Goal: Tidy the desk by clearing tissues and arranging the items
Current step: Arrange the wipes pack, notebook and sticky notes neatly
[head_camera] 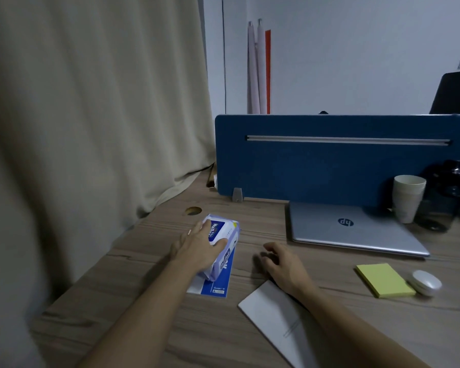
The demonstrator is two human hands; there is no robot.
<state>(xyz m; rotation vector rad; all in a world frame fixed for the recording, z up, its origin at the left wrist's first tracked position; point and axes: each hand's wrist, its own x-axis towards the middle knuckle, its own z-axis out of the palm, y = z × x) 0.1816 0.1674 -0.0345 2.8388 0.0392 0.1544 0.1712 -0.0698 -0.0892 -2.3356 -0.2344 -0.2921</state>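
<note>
A white and blue tissue pack [225, 229] lies on a blue and white booklet [218, 281] on the wooden desk [144, 301]. My left hand [197, 248] is closed around the pack from its left side. To the right, my right hand [282, 264] rests on the desk with its fingers curled and nothing in it, and its wrist lies over the corner of a white sheet of paper [274, 317]. A yellow sticky-note pad [384, 280] and a small white mouse-like object [425, 281] lie at the right.
A shut silver laptop [351, 229] lies against the blue divider panel [329, 160]. A stack of paper cups [408, 197] and a dark bottle [446, 197] stand at the far right. A beige curtain [91, 115] hangs along the left edge. A cable hole [193, 210] lies behind the pack.
</note>
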